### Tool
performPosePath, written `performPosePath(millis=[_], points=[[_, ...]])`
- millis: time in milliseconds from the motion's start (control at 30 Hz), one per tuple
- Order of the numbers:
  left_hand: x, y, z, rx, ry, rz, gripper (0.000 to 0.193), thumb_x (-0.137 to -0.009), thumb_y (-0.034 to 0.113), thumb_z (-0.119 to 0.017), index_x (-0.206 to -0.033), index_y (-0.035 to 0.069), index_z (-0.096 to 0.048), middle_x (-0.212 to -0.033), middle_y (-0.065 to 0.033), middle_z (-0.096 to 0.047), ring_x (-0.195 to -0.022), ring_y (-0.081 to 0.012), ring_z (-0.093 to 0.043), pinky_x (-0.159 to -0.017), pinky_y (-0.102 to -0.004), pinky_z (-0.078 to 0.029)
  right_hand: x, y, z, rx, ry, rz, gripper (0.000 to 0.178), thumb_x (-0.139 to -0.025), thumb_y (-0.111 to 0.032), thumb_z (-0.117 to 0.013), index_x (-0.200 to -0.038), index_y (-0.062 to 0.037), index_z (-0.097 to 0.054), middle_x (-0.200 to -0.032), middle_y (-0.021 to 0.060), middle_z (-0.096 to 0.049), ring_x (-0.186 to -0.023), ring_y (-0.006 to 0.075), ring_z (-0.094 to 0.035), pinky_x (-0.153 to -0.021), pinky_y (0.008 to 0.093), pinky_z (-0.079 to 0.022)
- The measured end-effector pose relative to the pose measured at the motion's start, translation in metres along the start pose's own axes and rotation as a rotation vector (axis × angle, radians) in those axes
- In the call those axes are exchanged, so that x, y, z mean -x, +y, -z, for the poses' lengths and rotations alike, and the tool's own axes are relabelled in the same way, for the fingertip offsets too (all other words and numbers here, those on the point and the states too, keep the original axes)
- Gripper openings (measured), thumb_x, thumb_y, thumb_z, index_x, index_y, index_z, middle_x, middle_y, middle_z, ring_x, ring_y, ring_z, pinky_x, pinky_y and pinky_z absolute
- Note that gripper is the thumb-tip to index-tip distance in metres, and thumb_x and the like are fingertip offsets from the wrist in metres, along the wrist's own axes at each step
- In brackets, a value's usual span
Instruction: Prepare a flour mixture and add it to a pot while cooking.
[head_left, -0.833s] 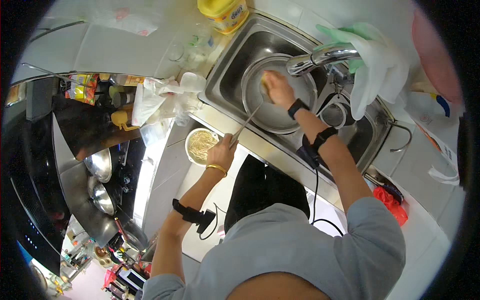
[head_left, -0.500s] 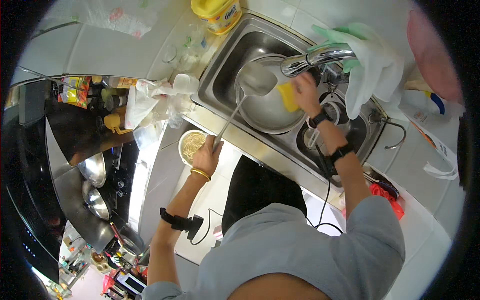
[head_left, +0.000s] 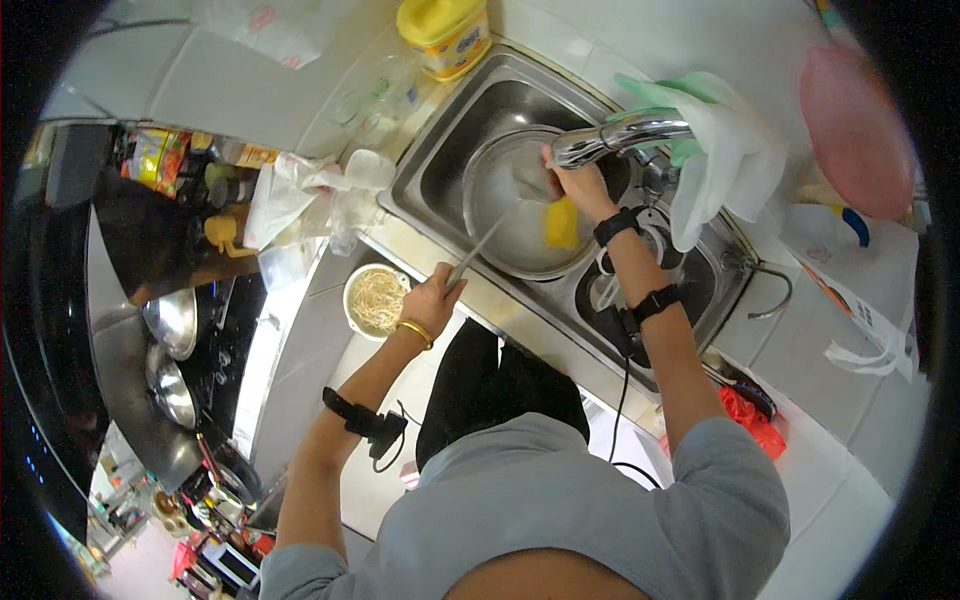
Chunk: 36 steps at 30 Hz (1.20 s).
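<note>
While the left hand [head_left: 432, 297] is clenched around the thin metal handle of a ladle [head_left: 520, 187], the ladle's round bowl reaches into a wide steel basin [head_left: 500, 225] that sits in the left compartment of the sink [head_left: 430, 165]. The handle runs as a straight diagonal from the sink's front rim up to the bowl (the bowl reads pale and blurred under the tap, so its surface detail cannot be told). The right hand [head_left: 578, 182] is up at the ladle's bowl, directly under the curved chrome tap [head_left: 620, 135]; whether its fingers pinch the bowl or only press on it cannot be told. A yellow rectangular sponge [head_left: 561, 222] lies inside the basin, just beside and below that hand.

Sink: brushed steel, two compartments, rounded corners. The right compartment holds white dishes, partly covered by the right forearm.

Counter in front of the sink: a round white bowl of pale noodles [head_left: 377, 299], just left of the left hand, not touching it.

Behind the sink: a yellow squat tub [head_left: 447, 33] with lid. Over the tap: pale green and white rubber gloves [head_left: 720, 150], draped and limp. Left of the sink: crumpled clear plastic bags [head_left: 310, 195].
</note>
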<state>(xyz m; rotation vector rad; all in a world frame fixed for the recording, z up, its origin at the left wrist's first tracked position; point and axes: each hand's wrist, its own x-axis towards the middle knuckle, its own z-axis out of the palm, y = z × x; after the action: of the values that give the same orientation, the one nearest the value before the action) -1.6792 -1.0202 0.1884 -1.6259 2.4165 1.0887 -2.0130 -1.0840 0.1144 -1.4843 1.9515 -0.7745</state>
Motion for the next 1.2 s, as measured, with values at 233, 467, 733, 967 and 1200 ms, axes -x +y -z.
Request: performPosePath(millis=[233, 467, 733, 967, 1200], points=[[0.006, -0.019, -0.009, -0.006, -0.031, -0.124, 0.038, -0.094, 0.034, -0.047, -0.12, 0.007, -0.04, -0.094, -0.0201, -0.065, -0.078, -0.0387, -0.064, -0.065, -0.0466, -0.05, 0.006, 0.001, -0.021, -1.445, -0.285, -0.644, 0.036, -0.09, -0.028, -0.062, -0.115, -0.0018, -0.058, -0.109, 0.0095, -0.063, -0.096, 0.0219, -0.059, -0.087, 0.0364, -0.047], [0.004, 0.003, 0.0, 0.042, -0.12, -0.018, 0.037, -0.091, 0.033, -0.054, -0.107, 0.002, -0.041, -0.084, -0.0238, -0.064, -0.082, -0.0415, -0.063, -0.069, -0.0476, -0.05, 0.014, 0.036, -0.052, -1.634, -0.046, -0.473, 0.037, -0.095, -0.019, -0.053, -0.126, 0.0007, -0.049, -0.123, 0.0114, -0.056, -0.099, 0.0178, -0.056, -0.079, 0.0311, -0.046], [0.0, 0.045, 0.004, 0.014, -0.084, 0.036, 0.035, -0.092, 0.028, -0.052, -0.11, 0.001, -0.038, -0.092, -0.0219, -0.066, -0.084, -0.0374, -0.066, -0.068, -0.0445, -0.052, 0.014, 0.024, -0.059, -2.126, -0.645, -0.421, 0.049, -0.092, -0.034, -0.058, -0.128, -0.0025, -0.046, -0.129, 0.0067, -0.054, -0.097, 0.0106, -0.059, -0.07, 0.0247, -0.047], [-0.009, 0.044, 0.001, 0.238, -0.151, -0.08, 0.039, -0.09, 0.03, -0.053, -0.116, 0.0, -0.046, -0.087, -0.0242, -0.063, -0.101, -0.0418, -0.057, -0.083, -0.0451, -0.047, 0.079, -0.069, -0.015, -1.197, -0.191, -0.598, 0.042, -0.094, -0.036, -0.053, -0.119, -0.0012, -0.053, -0.124, 0.0115, -0.055, -0.114, 0.0221, -0.054, -0.098, 0.0332, -0.041], [0.015, 0.013, -0.001, 0.181, -0.005, -0.114, 0.043, -0.091, 0.036, -0.054, -0.115, 0.002, -0.045, -0.086, -0.0253, -0.064, -0.083, -0.0413, -0.063, -0.074, -0.0485, -0.049, 0.047, -0.02, 0.079, 0.479, 0.241, 0.303, 0.02, -0.078, -0.002, -0.057, -0.098, -0.0016, -0.061, -0.096, 0.0157, -0.062, -0.09, 0.0373, -0.056, -0.08, 0.0434, -0.044]])
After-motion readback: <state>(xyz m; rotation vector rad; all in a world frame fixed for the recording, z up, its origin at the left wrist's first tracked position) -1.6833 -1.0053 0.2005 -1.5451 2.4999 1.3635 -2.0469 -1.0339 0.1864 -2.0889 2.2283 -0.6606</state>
